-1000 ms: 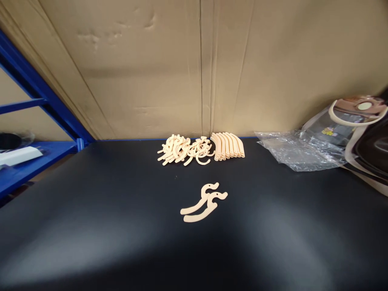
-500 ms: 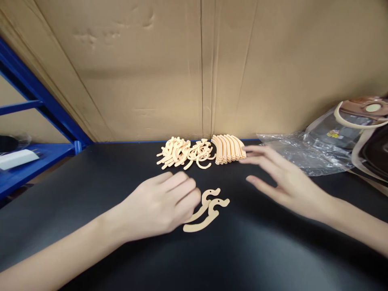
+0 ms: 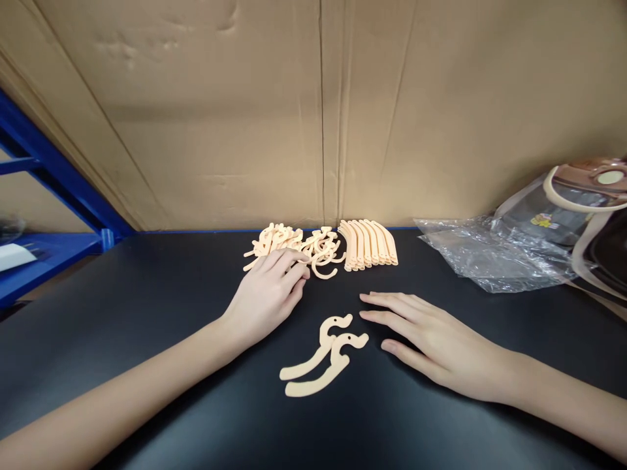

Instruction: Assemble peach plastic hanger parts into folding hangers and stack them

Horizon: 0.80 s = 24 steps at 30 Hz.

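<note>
My left hand (image 3: 268, 292) reaches to the front of a loose pile of pale, curved, hook-shaped pieces (image 3: 277, 238). Its fingers are loosely bent and a little apart, and I see nothing held in them. Whether the fingertips touch the pile, I cannot tell. My right hand (image 3: 431, 336) hovers low over the table, fingers stretched and spread, holding nothing. Left of its fingertips lie two flat, pale hook-ended pieces with a small hole each, a rear one (image 3: 313, 359) and a front one (image 3: 326, 378), side by side and partly overlapping.
A neat row of stacked pale curved bars (image 3: 369, 245) stands right of the loose pile. Crumpled clear plastic (image 3: 490, 261) and a clear bag (image 3: 533, 209) lie at the right. Behind rises a cardboard wall (image 3: 235, 117); a blue metal frame (image 3: 63, 150) borders the black table (image 3: 416, 431) at left.
My left hand has moved forward from beside the two flat pieces to the loose pile. My right hand has drawn back from the stacked row towards the two pieces.
</note>
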### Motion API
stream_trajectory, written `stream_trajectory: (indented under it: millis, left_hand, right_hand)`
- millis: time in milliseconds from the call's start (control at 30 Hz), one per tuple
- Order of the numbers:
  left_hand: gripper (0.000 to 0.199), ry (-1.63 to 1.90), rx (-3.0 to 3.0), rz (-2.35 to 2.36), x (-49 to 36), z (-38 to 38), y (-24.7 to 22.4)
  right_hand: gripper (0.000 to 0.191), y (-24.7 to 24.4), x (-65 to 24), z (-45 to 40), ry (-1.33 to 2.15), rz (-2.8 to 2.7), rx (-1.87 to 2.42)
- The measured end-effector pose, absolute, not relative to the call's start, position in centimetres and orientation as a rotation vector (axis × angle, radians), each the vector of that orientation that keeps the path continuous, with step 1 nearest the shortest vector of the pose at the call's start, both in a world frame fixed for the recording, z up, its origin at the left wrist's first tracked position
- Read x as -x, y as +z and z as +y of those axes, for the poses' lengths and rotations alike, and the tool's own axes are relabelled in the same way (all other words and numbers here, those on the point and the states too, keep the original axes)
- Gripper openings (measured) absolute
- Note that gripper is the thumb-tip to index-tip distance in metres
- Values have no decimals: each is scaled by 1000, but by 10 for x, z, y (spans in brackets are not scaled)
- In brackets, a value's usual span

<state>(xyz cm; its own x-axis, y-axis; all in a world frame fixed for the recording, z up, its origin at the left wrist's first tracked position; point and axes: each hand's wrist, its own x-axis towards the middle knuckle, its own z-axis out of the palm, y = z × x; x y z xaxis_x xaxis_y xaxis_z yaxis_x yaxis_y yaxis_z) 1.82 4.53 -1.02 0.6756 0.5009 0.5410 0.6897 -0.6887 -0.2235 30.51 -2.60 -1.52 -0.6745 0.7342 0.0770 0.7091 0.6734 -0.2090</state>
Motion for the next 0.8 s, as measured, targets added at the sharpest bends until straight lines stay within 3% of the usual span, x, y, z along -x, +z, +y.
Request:
stream_trajectory:
  millis: [533,800]
  left_hand:
    - [27,-597,2379,-1153,-38,76,-10]
    - [14,-774,2399,-1214,-49,46,16]
  right_hand:
    - [45,-13,-307,-26,210,-2741,1150]
    - [44,-14,-307,-26,181,-2740,1134]
